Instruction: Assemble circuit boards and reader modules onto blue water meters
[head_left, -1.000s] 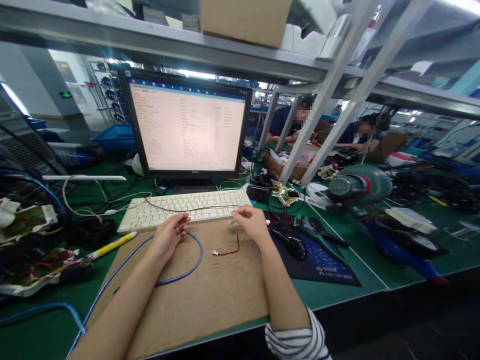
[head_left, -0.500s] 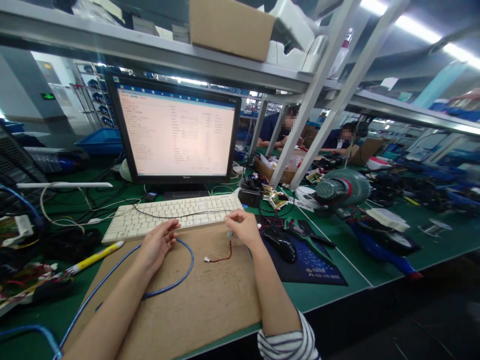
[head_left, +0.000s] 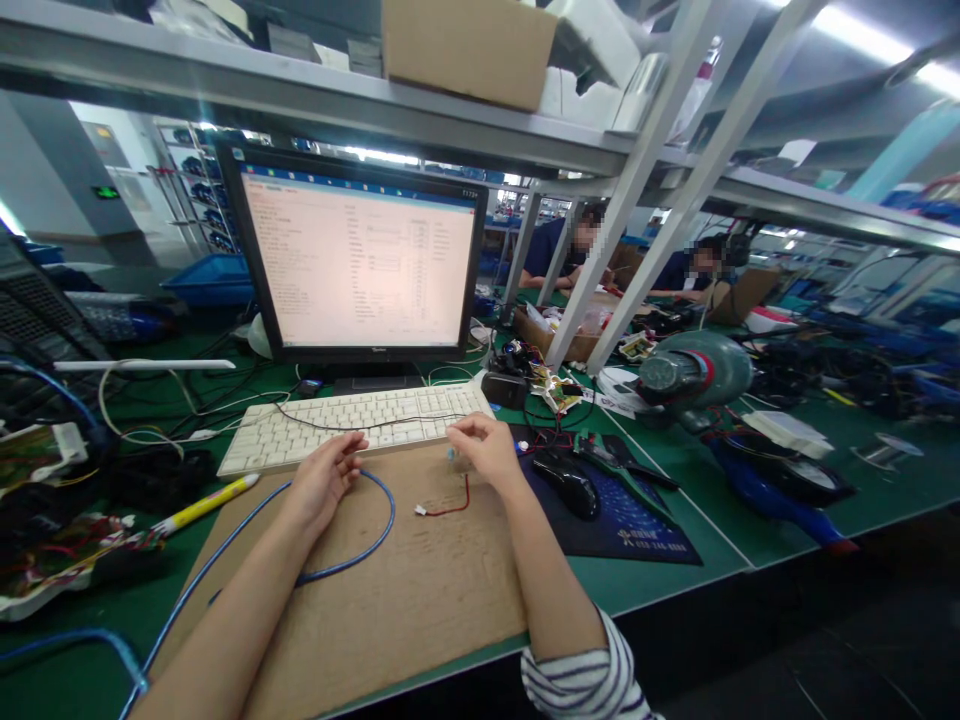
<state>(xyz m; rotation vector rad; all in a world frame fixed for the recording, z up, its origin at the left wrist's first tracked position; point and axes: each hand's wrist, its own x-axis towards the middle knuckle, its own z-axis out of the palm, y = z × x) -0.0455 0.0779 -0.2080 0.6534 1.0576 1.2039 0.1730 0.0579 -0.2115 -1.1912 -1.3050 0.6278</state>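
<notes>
My left hand [head_left: 328,482] hovers over the cardboard sheet [head_left: 360,630], palm turned inward, fingers loosely bent and apart, nothing visible in them. A blue cable [head_left: 386,535] loops across the cardboard and runs beneath this hand and wrist. At the keyboard's right front corner, my right hand [head_left: 484,452] is closed in a pinch. A small light-blue piece [head_left: 451,454] shows at its fingertips; its kind is too small to make out. Below that hand, a red wire lead [head_left: 450,511] with a white connector [head_left: 421,511] lies on the cardboard.
Behind the hands are a white keyboard [head_left: 352,425] and a monitor [head_left: 360,265]. A black mouse [head_left: 566,485] and green-handled tool [head_left: 619,465] lie on the right mat. A yellow marker [head_left: 206,507] is at left. Metal posts [head_left: 622,200] rise at right; two people sit beyond.
The view has shifted slightly, so everything sits a little further right. Both hands keep nearly the same pose; the light-blue piece at the right fingertips appears a little higher.
</notes>
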